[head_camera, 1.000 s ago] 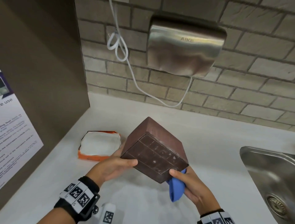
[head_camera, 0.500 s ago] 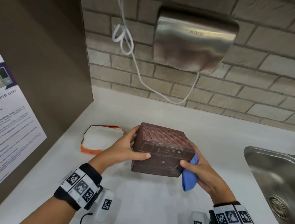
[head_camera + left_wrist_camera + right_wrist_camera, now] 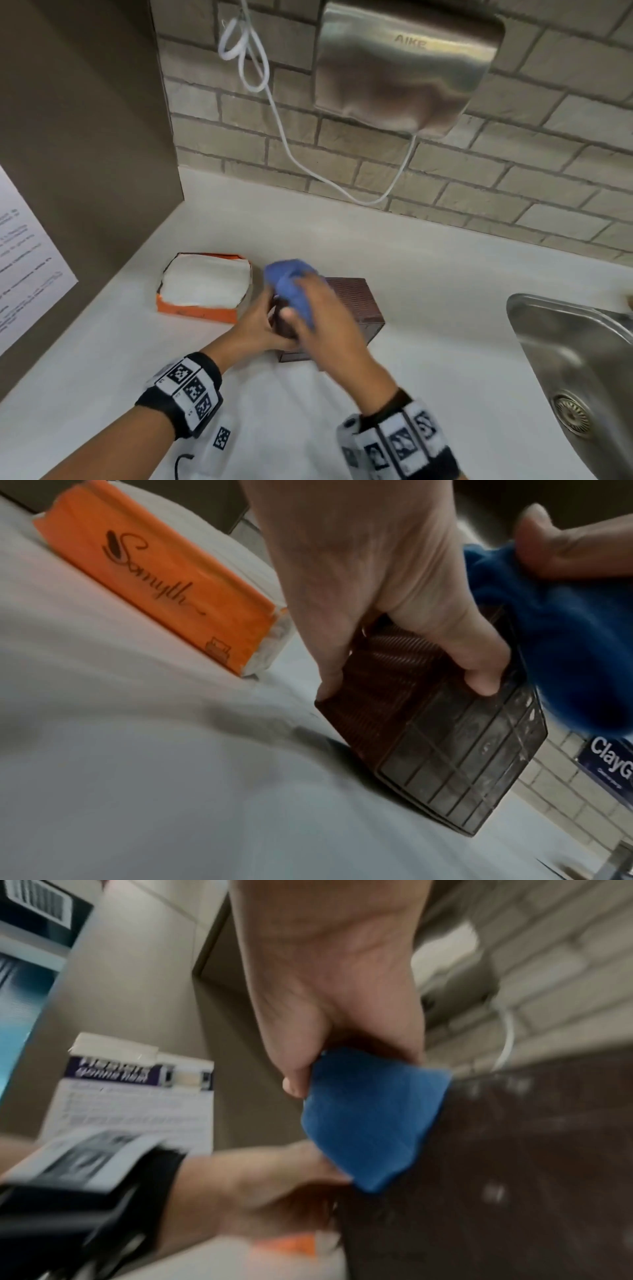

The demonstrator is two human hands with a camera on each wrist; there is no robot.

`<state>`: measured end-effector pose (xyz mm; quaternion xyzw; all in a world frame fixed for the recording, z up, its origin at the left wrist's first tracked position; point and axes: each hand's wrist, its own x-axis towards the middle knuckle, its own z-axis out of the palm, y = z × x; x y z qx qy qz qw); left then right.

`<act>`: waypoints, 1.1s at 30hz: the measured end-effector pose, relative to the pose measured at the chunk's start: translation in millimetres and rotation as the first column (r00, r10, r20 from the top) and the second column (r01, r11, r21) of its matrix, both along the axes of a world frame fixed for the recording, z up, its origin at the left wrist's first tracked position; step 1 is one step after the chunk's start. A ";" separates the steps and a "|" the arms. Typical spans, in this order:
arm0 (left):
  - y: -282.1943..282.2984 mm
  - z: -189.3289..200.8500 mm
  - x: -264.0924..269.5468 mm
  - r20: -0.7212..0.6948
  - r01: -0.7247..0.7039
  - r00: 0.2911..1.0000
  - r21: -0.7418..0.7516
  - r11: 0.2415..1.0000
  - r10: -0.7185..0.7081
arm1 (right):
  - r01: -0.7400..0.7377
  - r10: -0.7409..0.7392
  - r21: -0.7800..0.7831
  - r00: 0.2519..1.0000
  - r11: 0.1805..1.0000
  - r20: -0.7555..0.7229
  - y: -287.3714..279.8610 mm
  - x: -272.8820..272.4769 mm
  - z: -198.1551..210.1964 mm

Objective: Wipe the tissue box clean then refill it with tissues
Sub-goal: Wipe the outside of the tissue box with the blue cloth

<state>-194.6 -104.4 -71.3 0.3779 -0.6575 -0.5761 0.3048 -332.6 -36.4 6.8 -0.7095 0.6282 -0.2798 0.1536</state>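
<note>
The brown woven tissue box [image 3: 356, 301] rests on the white counter [image 3: 428, 274], with its gridded underside [image 3: 462, 764] turned toward me. My left hand [image 3: 260, 325] grips the box's near-left corner, thumb on the gridded face [image 3: 479, 680]. My right hand [image 3: 325, 325] holds a crumpled blue cloth [image 3: 291, 287] against the box's upper left part; the blue cloth [image 3: 369, 1118] is pinched between its thumb and fingers. An orange tissue pack [image 3: 205, 291], open on top with white tissues showing, lies just left of the box.
A steel sink [image 3: 575, 377] is sunk into the counter at the right. A steel hand dryer [image 3: 404, 65] with a white cord [image 3: 274, 102] hangs on the brick wall behind. A brown side panel [image 3: 85, 137] with a paper notice [image 3: 24, 274] closes off the left.
The box has come down from tilted in the air to rest on the counter. My right hand has moved the cloth from the box's lower right edge up over its top left.
</note>
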 end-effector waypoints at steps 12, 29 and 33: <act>1.3 -13.5 -4.3 -0.043 -0.031 0.999 0.019 0.999 0.032 | 0.301 -0.303 -0.032 0.947 0.953 -0.106 0.6 -26.2 -23.4; 1.7 -12.8 -3.4 -0.006 -0.021 1.000 -0.051 0.998 0.021 | 0.061 -0.062 -0.073 0.998 0.995 -0.010 14.8 -1.6 -35.2; -0.7 -13.1 -6.1 0.000 -0.010 1.000 -0.048 0.999 0.010 | 0.319 -0.336 0.120 0.926 0.940 0.171 11.1 -73.2 1.6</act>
